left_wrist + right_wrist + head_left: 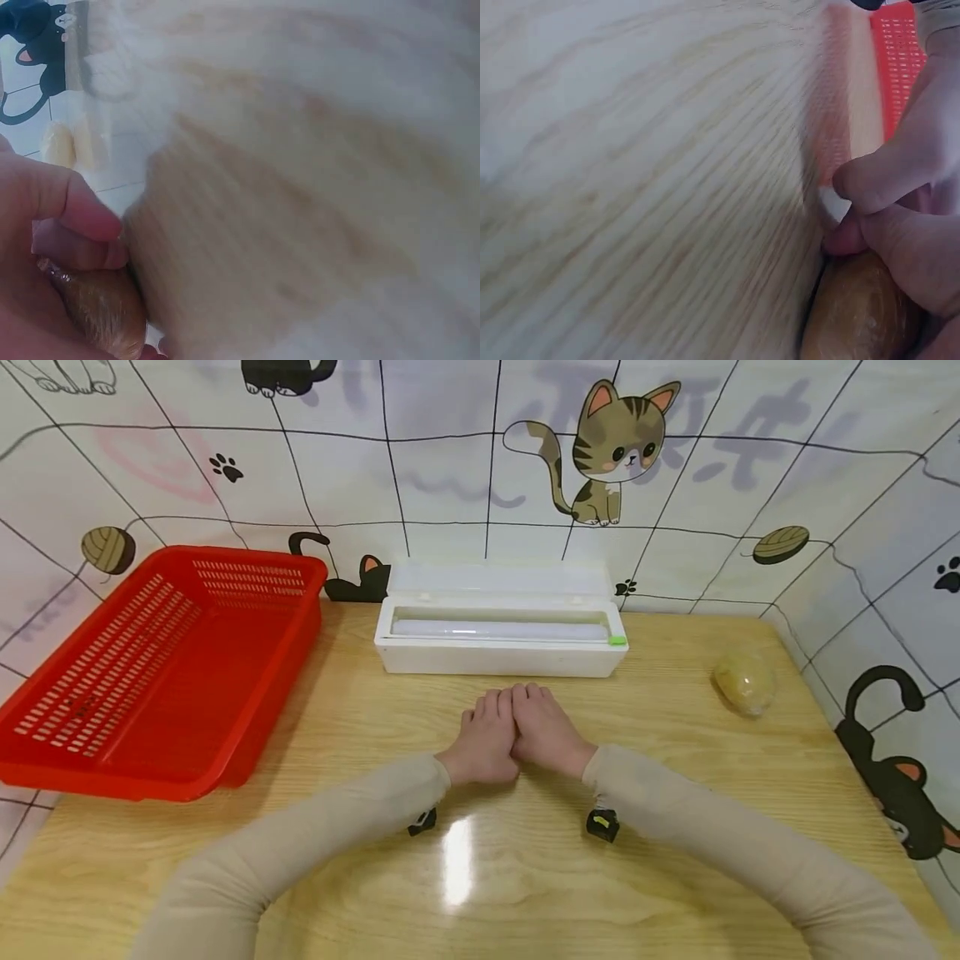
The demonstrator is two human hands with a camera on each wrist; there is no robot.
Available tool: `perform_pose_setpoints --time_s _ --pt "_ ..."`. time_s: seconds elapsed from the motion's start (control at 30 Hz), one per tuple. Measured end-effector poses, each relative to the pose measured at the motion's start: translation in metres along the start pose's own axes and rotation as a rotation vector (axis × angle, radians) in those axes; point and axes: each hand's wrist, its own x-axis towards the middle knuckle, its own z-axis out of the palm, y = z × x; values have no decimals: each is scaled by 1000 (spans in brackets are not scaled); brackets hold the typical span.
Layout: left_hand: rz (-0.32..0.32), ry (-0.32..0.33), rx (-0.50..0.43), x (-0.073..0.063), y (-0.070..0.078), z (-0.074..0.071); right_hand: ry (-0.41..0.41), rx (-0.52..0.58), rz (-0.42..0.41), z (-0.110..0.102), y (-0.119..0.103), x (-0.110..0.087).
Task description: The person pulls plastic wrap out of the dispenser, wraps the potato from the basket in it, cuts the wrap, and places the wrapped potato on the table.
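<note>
Both hands meet in the middle of the table in the head view, the left hand (486, 739) side by side with the right hand (551, 733). Their fingers curl over a brown, rounded item wrapped in clear film, which the hands hide from above. In the left wrist view this wrapped item (105, 307) shows beneath the left thumb, its film bunched at one end. The right wrist view shows the same brown item (862, 311) under the right hand, close against the wooden tabletop. Just beyond the fingers stands a white cling film box (495, 658), lid raised, a roll inside.
On the left is a large red plastic basket (247, 727) with slotted sides. A yellowish, rounded, film-wrapped item (745, 681) lies at the right of the wooden table (525, 893). A cat-patterned cloth (435, 485) stands behind and along the sides.
</note>
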Motion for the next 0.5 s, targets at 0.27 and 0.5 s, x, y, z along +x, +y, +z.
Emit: perform_pose_setpoints --time_s 0.27,0.5 --pt "-31 35 135 -3 -5 -4 -247 -57 118 -18 -7 8" --pt "80 -18 -44 7 -10 -14 -87 -350 64 -14 -13 -2"
